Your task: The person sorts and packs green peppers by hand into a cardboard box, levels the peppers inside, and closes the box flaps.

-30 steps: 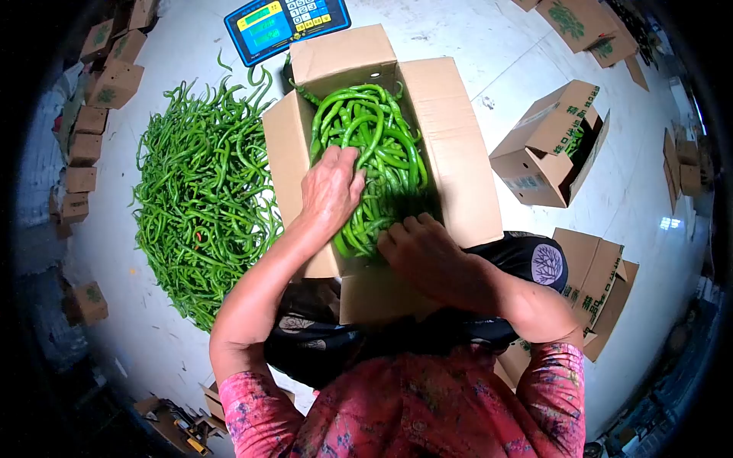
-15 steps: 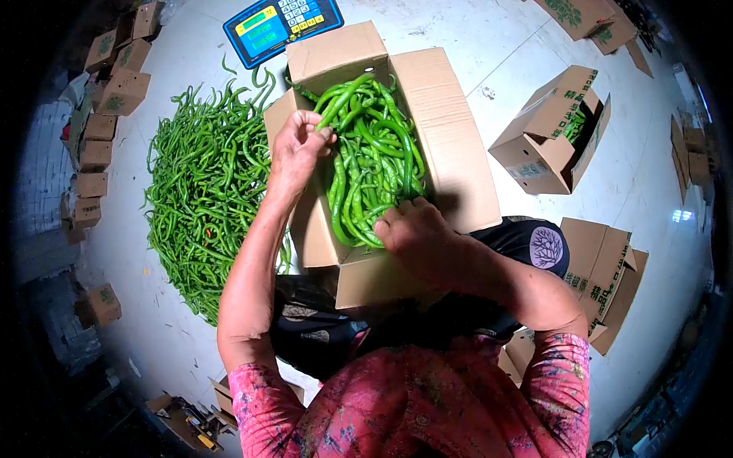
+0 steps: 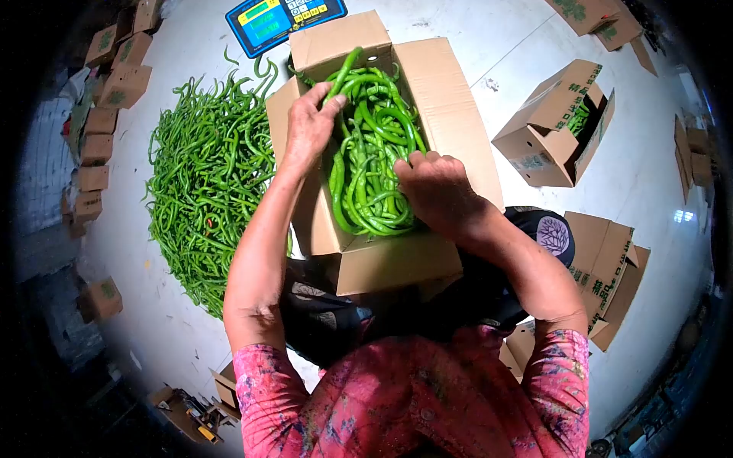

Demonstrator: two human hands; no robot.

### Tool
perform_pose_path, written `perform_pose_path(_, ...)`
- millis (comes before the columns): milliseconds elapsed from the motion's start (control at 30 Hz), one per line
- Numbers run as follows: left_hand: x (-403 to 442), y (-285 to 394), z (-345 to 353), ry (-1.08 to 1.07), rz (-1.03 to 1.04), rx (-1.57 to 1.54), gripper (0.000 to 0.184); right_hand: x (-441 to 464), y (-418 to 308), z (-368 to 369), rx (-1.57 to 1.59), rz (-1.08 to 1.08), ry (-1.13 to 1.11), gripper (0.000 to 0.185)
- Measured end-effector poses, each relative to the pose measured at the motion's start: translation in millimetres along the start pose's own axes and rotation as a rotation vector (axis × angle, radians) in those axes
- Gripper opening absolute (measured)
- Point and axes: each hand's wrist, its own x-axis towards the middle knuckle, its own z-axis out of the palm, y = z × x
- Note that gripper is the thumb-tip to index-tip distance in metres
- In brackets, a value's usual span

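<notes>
An open cardboard box (image 3: 450, 99) stands in front of me, filled with long green chili peppers (image 3: 374, 164). At its upper left, my left hand (image 3: 311, 126) pinches one green chili pepper (image 3: 343, 72) between thumb and fingers, the pepper pointing up and to the right. My right hand (image 3: 439, 187) is closed at the right side of the load, its fingers curled around the lower end of a long curved pepper (image 3: 412, 130); part of that grip is hidden. Left of the box, a large heap of green chili peppers (image 3: 210, 183) lies on the floor.
A blue digital scale display (image 3: 279, 23) sits behind the box. To the right are a partly open carton (image 3: 553, 126) with peppers inside and another carton (image 3: 603, 267). Several small cartons (image 3: 95, 149) line the left side. My knees flank the box's near end.
My left hand has shifted slightly up and right, its pepper now more upright. My right hand has moved up and right from the box's near end, uncovering peppers there.
</notes>
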Motion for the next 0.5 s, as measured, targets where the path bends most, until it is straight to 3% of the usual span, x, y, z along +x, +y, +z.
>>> perform_pose_path(67, -4, 6, -6, 0.039, 0.063, -0.060, 0.027, 0, -3, 1, 0.006, -0.011, 0.008, 0.008)
perform_pose_path(167, -9, -6, -18, 0.139, 0.123, 0.173, 0.026, 0, -2, 5, -0.026, -0.049, -0.005, 0.007)
perform_pose_path(233, -20, 2, -26, 0.155, -0.002, -0.045, 0.022, -1, -3, 6, -0.039, -0.073, 0.000, 0.007)
perform_pose_path(300, -41, 36, -43, -0.007, -0.127, 0.231, 0.032, -5, -3, 9, -0.029, -0.050, -0.032, 0.007)
perform_pose_path(333, -56, 33, -40, -0.016, -0.038, 0.262, 0.033, -7, -3, 9, -0.026, -0.037, -0.048, 0.007)
perform_pose_path(367, -69, 43, -39, -0.118, -0.079, 0.320, 0.033, -8, -3, 9, -0.036, -0.037, -0.045, 0.008)
perform_pose_path(433, -93, 24, -25, -0.138, 0.205, 0.631, 0.037, -8, -4, 8, -0.056, -0.047, -0.043, 0.008)
perform_pose_path(500, -107, 23, -9, -0.246, 0.065, 0.856, 0.040, -8, 1, 12, -0.001, -0.051, -0.048, 0.008)
